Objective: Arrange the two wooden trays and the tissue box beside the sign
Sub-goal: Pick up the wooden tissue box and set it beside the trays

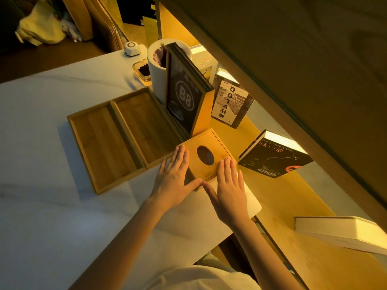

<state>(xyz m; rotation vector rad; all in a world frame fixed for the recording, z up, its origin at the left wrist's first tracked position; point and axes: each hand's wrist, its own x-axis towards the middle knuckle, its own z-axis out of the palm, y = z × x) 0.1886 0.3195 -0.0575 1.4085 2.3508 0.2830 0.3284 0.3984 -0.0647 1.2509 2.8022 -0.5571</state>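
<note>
Two shallow wooden trays lie side by side on the white table, the left tray [100, 141] touching the right tray [144, 122]. The right tray's far side runs along the foot of the upright black sign marked B8 [184, 97] in its wooden stand. A wooden tissue box [206, 143] with an oval hole in its top sits just in front of the sign. My left hand [173, 178] rests flat against the box's left side. My right hand [229, 191] lies flat on the box's near right corner. Fingers of both hands are spread, thumbs nearly touching.
Behind the sign stand a white cylindrical bin [156, 65], a glass ashtray [142, 71] and a small white call button [131, 47]. Books [274, 158] lean on the yellow shelf at right, another white book [339, 231] lies nearer. The table's near right edge [236, 229] is close.
</note>
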